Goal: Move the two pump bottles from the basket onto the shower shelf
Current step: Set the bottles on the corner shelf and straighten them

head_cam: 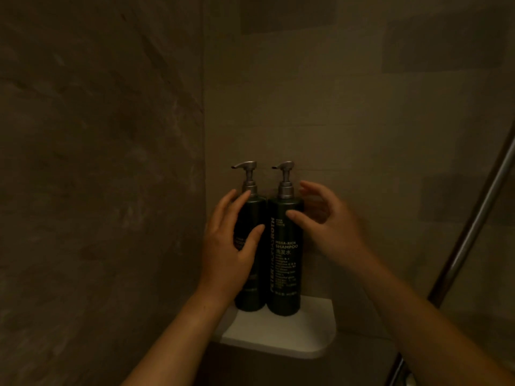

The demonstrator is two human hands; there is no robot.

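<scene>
**A:** Where do the bottles stand?

**B:** Both are upright on the white corner shelf (292, 338), side by side and touching or nearly so. The shampoo pump bottle (284, 263) is on the right; the other dark pump bottle (252, 288) is on the left, its label mostly hidden. No basket is in view.

**A:** And the person's grip?

**B:** The left hand (228, 246) has its fingers spread, the thumb lying across the left bottle's front; it looks like light contact, not a clamp. The right hand (326, 221) is open and blurred just beside the shampoo bottle, the thumb at its shoulder. Neither hand appears to be carrying any weight.

**A:** So what could go wrong?

**B:** The bottles are tall and narrow and sit at the shelf's left rear, close to the tiled wall (97, 162). A finger catching a pump spout (239, 165) as the hands move off would probably tip one, and the neighbour would likely go with it. The left bottle looks near the shelf's left edge, though the wrist hides exactly how near.
</scene>
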